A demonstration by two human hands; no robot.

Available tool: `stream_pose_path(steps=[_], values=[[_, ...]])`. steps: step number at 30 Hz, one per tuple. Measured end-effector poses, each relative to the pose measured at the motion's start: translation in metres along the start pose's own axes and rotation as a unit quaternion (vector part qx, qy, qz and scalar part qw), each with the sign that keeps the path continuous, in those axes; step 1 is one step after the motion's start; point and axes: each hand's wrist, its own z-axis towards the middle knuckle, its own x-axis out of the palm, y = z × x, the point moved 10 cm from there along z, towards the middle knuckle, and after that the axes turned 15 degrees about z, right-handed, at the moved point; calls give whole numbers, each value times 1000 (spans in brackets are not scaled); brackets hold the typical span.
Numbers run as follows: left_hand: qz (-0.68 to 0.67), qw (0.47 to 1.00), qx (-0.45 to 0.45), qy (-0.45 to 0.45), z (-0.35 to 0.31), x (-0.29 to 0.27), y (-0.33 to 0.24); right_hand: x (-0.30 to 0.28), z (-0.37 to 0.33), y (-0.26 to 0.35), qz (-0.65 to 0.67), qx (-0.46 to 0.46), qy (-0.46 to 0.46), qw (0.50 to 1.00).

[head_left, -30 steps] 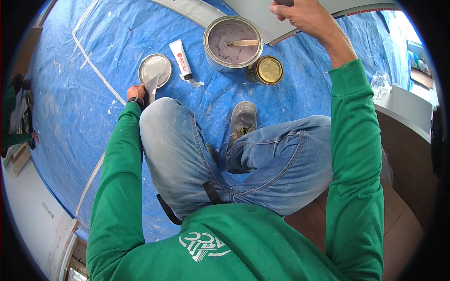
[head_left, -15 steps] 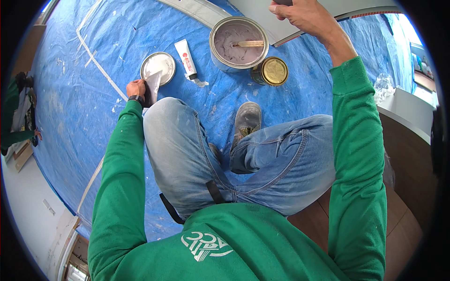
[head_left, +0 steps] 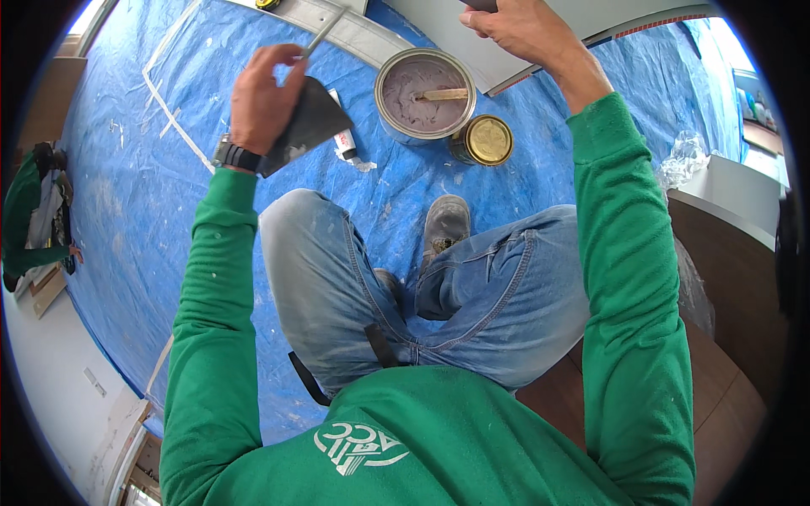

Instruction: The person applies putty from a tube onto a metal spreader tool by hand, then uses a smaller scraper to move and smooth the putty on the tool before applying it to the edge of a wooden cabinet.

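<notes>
My left hand [head_left: 263, 97] is raised over the sheeting, closed on a dark, flat, four-cornered spreader [head_left: 310, 126] with a pale smear near one corner. A thin grey strip [head_left: 325, 34] juts up past its fingers; I cannot tell whether it belongs to the spreader. Partly behind the spreader lies a white tube [head_left: 344, 142] with a black cap. At the top edge, my right hand [head_left: 515, 25] is closed around a dark object [head_left: 481, 4], mostly cut off by the frame. An open can [head_left: 424, 93] of pinkish-grey paste has a wooden stick [head_left: 445, 94] in it.
A smaller can with a gold lid [head_left: 488, 141] stands against the big can. Blue sheeting [head_left: 169, 253] covers the floor, with crumpled clear plastic [head_left: 682, 158] at right. White panels [head_left: 548, 51] lie ahead. At far left is another person's green sleeve [head_left: 38, 253].
My left hand has lifted forward and right with the spreader, turning its dark face up. The round lid with white paste is no longer visible. My right hand has shifted slightly left.
</notes>
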Motion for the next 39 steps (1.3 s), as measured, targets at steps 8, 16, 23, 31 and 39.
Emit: stream_pose_path(steps=[8, 16, 23, 31, 39], values=[[79, 954, 257, 135, -55, 54, -144, 2, 4, 7, 2, -33, -18, 999], [68, 954, 195, 218, -81, 91, -146, 47, 52, -85, 22, 3, 32, 999], [-140, 961, -228, 73, -69, 103, 14, 93, -9, -36, -33, 53, 179, 982], [-323, 651, -654, 211, -173, 222, 176, 106, -5, -87, -41, 230, 169, 958], [-267, 700, -563, 348, -164, 255, 148, 101, -17, -122, 53, 298, 116, 946]])
